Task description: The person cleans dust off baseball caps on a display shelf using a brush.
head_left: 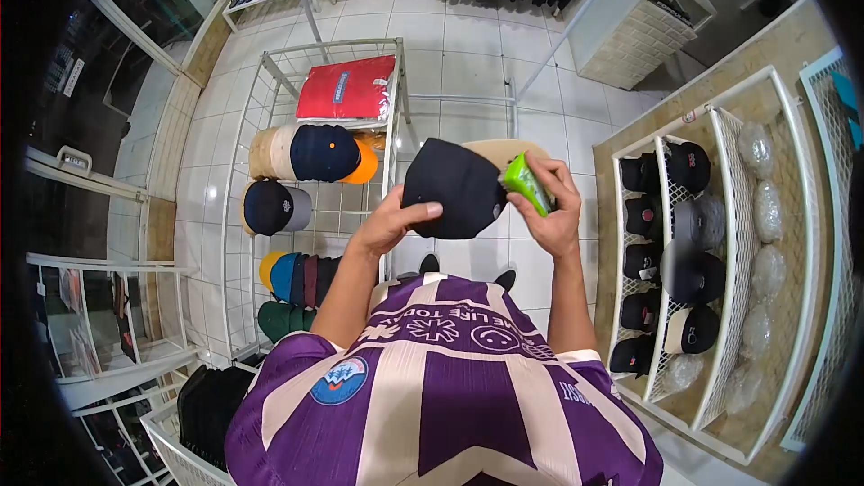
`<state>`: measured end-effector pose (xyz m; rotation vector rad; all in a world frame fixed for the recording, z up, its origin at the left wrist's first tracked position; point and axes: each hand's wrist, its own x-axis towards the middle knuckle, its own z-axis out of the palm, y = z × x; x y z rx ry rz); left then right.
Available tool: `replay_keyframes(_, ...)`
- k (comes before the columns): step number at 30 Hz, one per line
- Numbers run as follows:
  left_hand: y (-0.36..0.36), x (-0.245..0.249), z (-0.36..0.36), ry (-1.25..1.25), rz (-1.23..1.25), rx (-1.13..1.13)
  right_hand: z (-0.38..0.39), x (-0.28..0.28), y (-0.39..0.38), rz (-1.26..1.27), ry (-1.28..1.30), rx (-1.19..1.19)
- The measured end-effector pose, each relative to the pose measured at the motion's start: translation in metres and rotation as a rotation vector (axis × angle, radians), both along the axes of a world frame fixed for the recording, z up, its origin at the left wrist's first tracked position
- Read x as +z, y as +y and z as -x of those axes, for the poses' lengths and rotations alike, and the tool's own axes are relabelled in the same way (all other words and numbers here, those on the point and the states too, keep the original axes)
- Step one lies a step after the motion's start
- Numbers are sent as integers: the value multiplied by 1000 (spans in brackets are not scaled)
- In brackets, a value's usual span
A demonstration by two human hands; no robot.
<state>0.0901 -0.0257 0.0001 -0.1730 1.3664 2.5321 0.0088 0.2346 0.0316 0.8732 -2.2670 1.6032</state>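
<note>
The left hand (397,218) grips a black cap (454,189) with a tan brim (504,152). The right hand (556,205) holds a small green thing (526,184) beside the cap.

1 head-worn camera looks forward and steeply down, close.

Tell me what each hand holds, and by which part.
Left hand: the black cap, by its crown. Right hand: a small green object, by its edges.
</note>
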Motion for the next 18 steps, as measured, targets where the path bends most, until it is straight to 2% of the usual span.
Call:
replay_keyframes(1, 2, 2, 2, -58, 2, 55, -3, 4, -1, -75, 60, 27)
replay_keyframes(2, 4, 6, 3, -58, 1, 55, -7, 0, -3, -69, -23, 30)
replay_keyframes(4, 8, 11, 3, 41, 119, 20, -13, 8, -9, -378, 336, -93)
replay_keyframes(7, 27, 12, 0, 58, 185, -21, -23, 11, -31, -424, 454, -200)
replay_keyframes(8, 35, 5, 0, 65, 166, -16, -19, 6, -42, -379, 413, -123)
replay_keyframes(9, 33, -11, 2, 63, 199, -129, -14, 9, -56, -366, 381, -72)
replay_keyframes(11, 32, -16, 2, 78, 225, -80, -6, 12, -65, -355, 334, -5)
replay_keyframes(14, 20, 8, 0, 86, 160, 112, -9, -11, -43, -293, 390, -76)
replay_keyframes(16, 12, 2, 0, 74, 150, 110, -10, -29, -33, -259, 315, -59)
replay_keyframes(18, 19, -11, 3, 43, 128, 122, -15, -32, -38, -183, 187, -165)
